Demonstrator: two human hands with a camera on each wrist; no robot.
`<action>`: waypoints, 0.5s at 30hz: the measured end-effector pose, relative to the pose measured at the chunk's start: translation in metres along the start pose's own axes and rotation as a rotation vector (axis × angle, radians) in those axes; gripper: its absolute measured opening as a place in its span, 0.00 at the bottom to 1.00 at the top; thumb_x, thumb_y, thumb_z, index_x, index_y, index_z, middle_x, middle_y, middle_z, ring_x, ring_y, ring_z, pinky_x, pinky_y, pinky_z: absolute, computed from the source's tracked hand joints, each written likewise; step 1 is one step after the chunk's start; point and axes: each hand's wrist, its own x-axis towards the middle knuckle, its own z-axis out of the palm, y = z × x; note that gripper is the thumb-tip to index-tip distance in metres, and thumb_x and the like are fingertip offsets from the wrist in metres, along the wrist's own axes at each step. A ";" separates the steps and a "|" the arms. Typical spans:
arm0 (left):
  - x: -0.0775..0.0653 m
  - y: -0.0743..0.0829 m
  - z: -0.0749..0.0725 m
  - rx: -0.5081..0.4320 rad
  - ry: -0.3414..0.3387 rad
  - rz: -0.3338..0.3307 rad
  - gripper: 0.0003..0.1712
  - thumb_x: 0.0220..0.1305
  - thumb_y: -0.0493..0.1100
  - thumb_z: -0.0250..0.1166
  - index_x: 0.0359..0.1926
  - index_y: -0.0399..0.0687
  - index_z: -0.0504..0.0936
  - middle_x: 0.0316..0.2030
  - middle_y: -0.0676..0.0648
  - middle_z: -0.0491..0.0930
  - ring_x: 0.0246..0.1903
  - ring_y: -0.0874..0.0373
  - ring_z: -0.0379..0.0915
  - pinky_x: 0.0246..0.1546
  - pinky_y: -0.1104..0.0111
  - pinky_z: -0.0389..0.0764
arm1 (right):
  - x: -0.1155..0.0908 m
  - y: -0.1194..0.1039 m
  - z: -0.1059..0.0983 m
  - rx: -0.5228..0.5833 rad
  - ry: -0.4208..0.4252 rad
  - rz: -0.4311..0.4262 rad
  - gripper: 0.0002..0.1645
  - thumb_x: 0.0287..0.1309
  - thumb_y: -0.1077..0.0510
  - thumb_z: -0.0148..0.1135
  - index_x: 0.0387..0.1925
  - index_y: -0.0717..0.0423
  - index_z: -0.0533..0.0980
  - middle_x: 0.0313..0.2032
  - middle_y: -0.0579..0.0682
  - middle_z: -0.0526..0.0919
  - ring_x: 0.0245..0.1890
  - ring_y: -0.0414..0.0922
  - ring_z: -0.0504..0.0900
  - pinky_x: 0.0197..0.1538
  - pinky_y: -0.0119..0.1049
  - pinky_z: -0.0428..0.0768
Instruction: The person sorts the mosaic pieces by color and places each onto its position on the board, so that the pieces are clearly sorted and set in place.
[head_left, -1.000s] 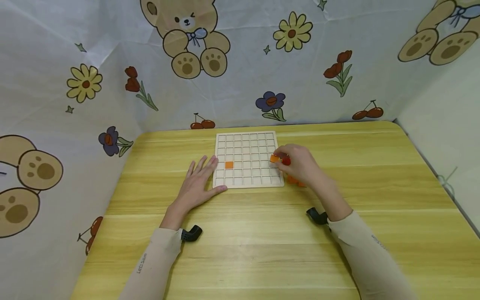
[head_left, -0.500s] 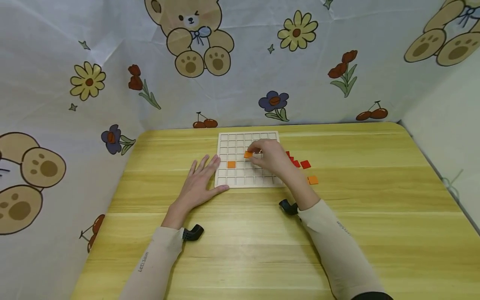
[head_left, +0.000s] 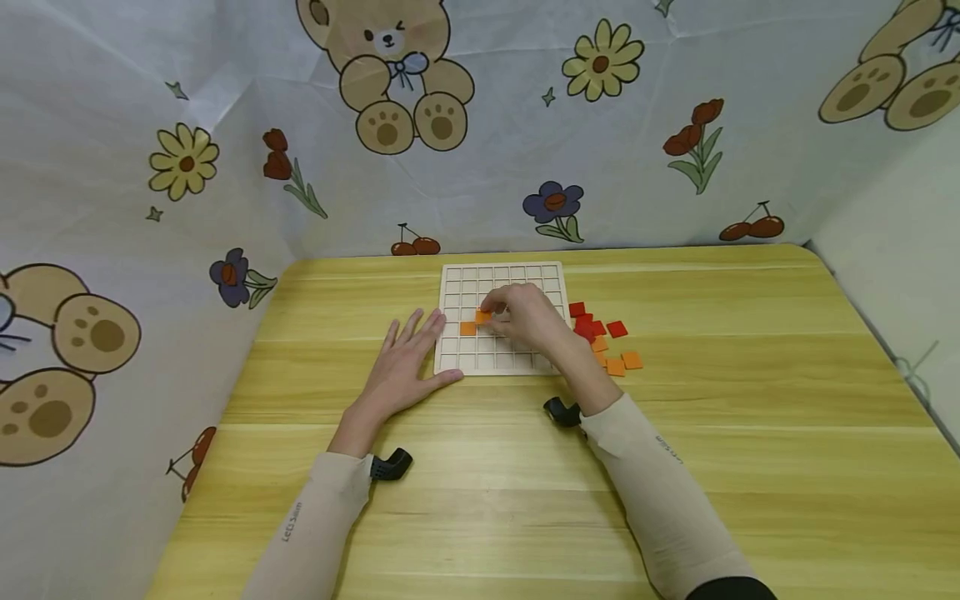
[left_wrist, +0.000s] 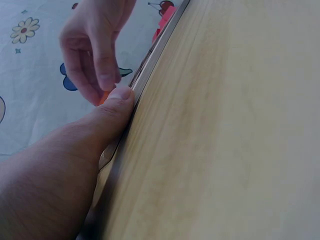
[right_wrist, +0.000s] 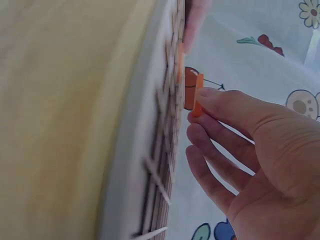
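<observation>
A pale wooden grid board (head_left: 502,362) lies on the table, with one orange tile (head_left: 468,328) in a cell on its left side. My right hand (head_left: 528,315) is over the board, pinching a second orange tile (right_wrist: 198,95) between thumb and index finger. In the right wrist view that tile stands on edge, a little apart from the grid. My left hand (head_left: 405,367) rests at the board's left side, fingers spread, its thumb (left_wrist: 120,95) touching the near left corner.
Right of the board lie several loose red tiles (head_left: 617,329) and several orange tiles (head_left: 632,360), some overlapping. The wooden table (head_left: 465,500) runs back to a printed cloth (head_left: 480,192). A black wrist device (head_left: 562,412) sits below each hand.
My right hand has carried the orange tile leftward from the board's right edge to near the tile in the grid. The loose tiles are now uncovered. My left hand stays in place.
</observation>
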 end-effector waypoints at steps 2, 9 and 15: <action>0.000 -0.001 0.001 -0.002 0.004 0.004 0.60 0.66 0.80 0.56 0.86 0.56 0.47 0.85 0.55 0.45 0.85 0.50 0.34 0.84 0.47 0.31 | -0.001 0.002 0.003 0.005 -0.020 0.011 0.13 0.62 0.58 0.76 0.48 0.54 0.89 0.44 0.50 0.90 0.45 0.48 0.85 0.55 0.43 0.85; 0.001 -0.002 0.002 -0.003 0.017 0.018 0.60 0.66 0.81 0.56 0.86 0.56 0.48 0.85 0.54 0.46 0.85 0.49 0.35 0.84 0.45 0.33 | -0.004 0.006 0.009 -0.007 -0.008 0.000 0.10 0.62 0.60 0.75 0.46 0.54 0.90 0.45 0.50 0.91 0.46 0.47 0.87 0.56 0.43 0.86; -0.001 -0.001 0.000 -0.002 0.009 0.005 0.60 0.67 0.81 0.56 0.86 0.56 0.48 0.85 0.55 0.45 0.85 0.50 0.35 0.84 0.46 0.32 | -0.005 0.004 0.011 -0.030 0.001 -0.039 0.11 0.61 0.59 0.77 0.45 0.53 0.91 0.45 0.48 0.92 0.50 0.49 0.87 0.59 0.45 0.85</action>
